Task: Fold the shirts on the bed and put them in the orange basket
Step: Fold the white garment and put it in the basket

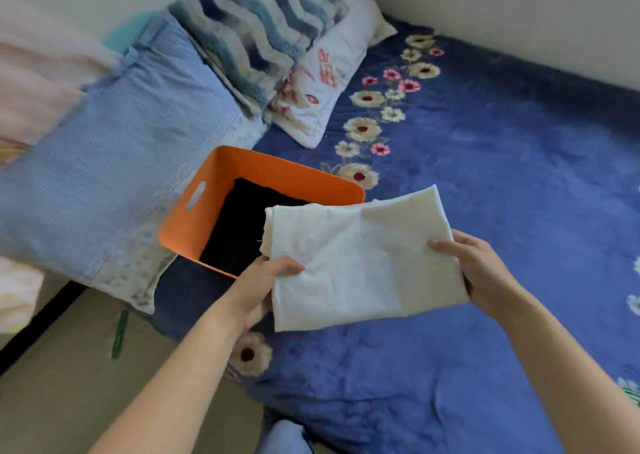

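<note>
A folded white shirt (360,263) is held flat in the air above the blue floral bedspread (485,183). My left hand (258,285) grips its near left edge, thumb on top. My right hand (481,270) grips its right edge. The shirt's far left corner overlaps the near right rim of the orange basket (194,221), which stands on the bed by the pillows. A folded black garment (242,225) lies inside the basket.
A light blue checked pillow (114,163) lies left of the basket. A wavy blue cushion (256,28) and a white printed pillow (329,83) lie behind it. The bed's left edge drops to a beige floor (69,384). A wall runs along the far side.
</note>
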A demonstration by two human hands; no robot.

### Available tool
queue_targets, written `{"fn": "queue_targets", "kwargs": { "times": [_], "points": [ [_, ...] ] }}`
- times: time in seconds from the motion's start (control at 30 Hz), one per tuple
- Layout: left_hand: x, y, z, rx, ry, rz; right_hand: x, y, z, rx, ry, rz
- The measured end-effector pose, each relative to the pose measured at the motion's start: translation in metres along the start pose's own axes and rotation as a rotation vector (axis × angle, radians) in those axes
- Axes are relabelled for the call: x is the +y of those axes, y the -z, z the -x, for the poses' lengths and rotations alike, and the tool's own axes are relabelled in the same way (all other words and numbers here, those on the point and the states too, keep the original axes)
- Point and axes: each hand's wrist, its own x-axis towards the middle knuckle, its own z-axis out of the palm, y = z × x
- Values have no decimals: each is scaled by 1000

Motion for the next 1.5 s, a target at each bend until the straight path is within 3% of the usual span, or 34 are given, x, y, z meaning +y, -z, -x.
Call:
{"fn": "queue_targets", "kwargs": {
  "times": [0.17,0.3,0.4,0.57,0.63,0.8,0.93,1.0,1.13,1.23,1.3,1.37,1.5],
  "points": [
    [41,61,-42,159,23,238,-52,-93,-64,58,126,214],
    [43,91,-77,337,126,438,-76,-165,-126,42,259,597],
    [32,106,-99,507,270,529,-78,-213,-164,-10,342,886],
    [33,116,-127,640,560,546,-62,-275,-211,-60,478,1313],
    [31,119,-137,689,624,481,-58,-291,-224,-42,524,1392],
    [19,127,-157,792,538,365,-47,-316,-243,-77,611,1562],
    [19,132,-161,759,577,587,-37,-321,-252,-42,581,1508],
    [21,128,-155,708,524,441,-26,-322,-251,-31,679,1450],
    [16,114,-148,594,258,-364,1,-325,-258,-150,865,1530],
    [1,120,-178,342,336,-974,9,-329,-271,-300,744,1543],
    [-9,130,-200,239,522,-1152,17,-331,-284,-366,663,1556],
    [-21,142,-214,225,651,-1254,28,-333,-296,-394,693,1555],
    [-40,156,-227,252,700,-1397,49,-332,-317,-451,670,1529]
  ]
}}
